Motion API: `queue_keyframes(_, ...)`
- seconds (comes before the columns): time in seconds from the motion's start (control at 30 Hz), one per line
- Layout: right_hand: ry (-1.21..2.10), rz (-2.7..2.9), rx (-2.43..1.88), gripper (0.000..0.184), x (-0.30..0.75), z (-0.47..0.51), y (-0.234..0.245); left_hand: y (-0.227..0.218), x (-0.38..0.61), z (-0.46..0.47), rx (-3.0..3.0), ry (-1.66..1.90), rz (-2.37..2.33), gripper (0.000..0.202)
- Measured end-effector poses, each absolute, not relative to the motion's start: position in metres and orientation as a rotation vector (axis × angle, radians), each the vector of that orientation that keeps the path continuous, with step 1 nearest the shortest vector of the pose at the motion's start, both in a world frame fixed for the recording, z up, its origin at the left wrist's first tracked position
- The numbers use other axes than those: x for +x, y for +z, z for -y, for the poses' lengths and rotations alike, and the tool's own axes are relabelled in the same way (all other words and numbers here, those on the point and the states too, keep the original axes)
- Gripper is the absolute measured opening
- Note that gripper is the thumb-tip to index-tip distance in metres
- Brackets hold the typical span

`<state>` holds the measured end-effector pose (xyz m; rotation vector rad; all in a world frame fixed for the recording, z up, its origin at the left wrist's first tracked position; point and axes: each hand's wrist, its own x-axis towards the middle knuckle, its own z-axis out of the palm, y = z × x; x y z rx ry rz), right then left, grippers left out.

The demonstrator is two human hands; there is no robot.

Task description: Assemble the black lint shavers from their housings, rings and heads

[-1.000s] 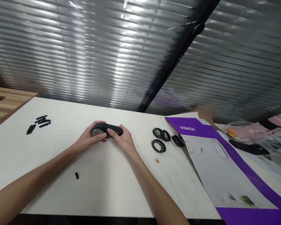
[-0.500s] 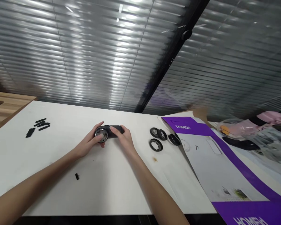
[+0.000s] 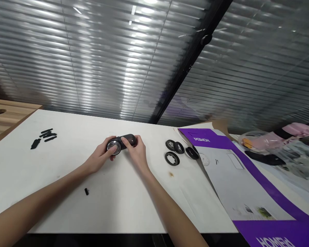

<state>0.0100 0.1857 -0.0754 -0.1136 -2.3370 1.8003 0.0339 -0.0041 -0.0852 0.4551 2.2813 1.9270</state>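
Both my hands hold a small black lint shaver (image 3: 129,139) just above the white table (image 3: 118,202). Its round silver mesh head (image 3: 113,147) faces me. My left hand (image 3: 99,160) cups the head end, thumb and fingers curled around the mesh. My right hand (image 3: 136,153) is wrapped over the black handle, fingers closed on it. Three black rings (image 3: 173,158) lie to the right of my right hand, apart from it.
Several small black strips (image 3: 47,134) lie at the table's far left, and a tiny black piece (image 3: 86,191) sits near my left forearm. A purple and white flattened box (image 3: 244,185) covers the right side. Plastic bags (image 3: 278,142) and a wooden surface (image 3: 2,118) flank the table.
The shaver's mesh head has turned more toward me, and my left hand's fingers have shifted around it. My right hand has slid slightly along the handle.
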Motion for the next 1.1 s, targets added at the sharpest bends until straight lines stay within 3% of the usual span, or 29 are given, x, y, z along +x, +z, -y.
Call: queue_keyframes(1.1, 1.806, 2.376, -0.148, 0.058, 0.0088, -0.1879, -0.0729, -0.0797, 0.0337, -0.0001, 0.436, 1.835, -2.288, 0.071)
